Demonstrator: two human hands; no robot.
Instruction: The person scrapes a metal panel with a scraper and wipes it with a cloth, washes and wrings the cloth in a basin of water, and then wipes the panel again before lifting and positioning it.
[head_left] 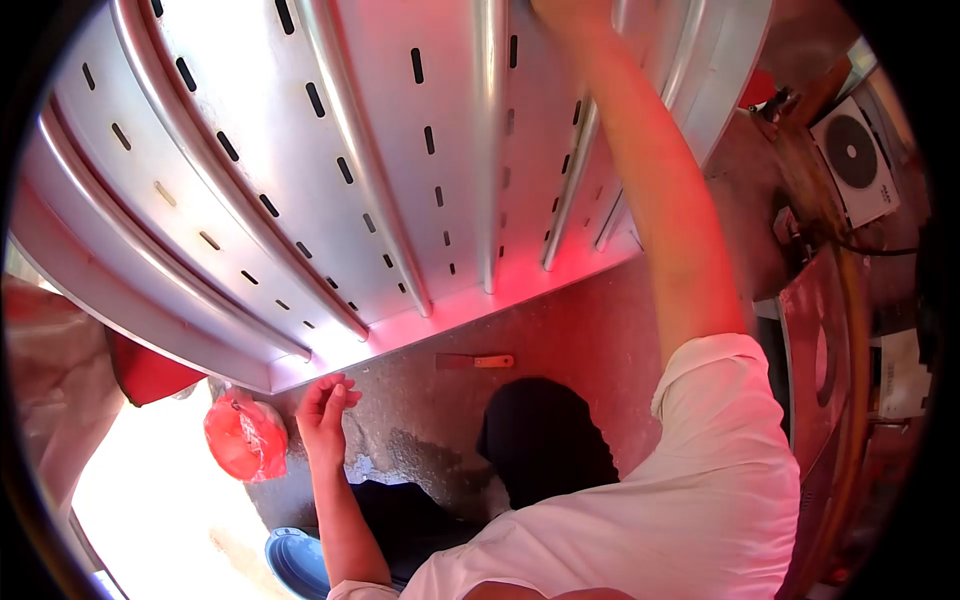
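Note:
A large slotted metal panel with long raised tubular ribs fills the upper part of the head view. My left hand is beside the panel's lower edge, near its left corner. Its fingers are curled together, and whatever may be between them is too small to make out. My right arm stretches up across the panel's right side. At the top edge of the view my right hand is cut off, so its fingers are hidden. A scraper with an orange handle lies on the floor below the panel.
A red plastic bag sits left of my left hand, with a blue basin lower down. On the right are a white fan unit and a metal sheet with a round opening. The concrete floor has a wet patch.

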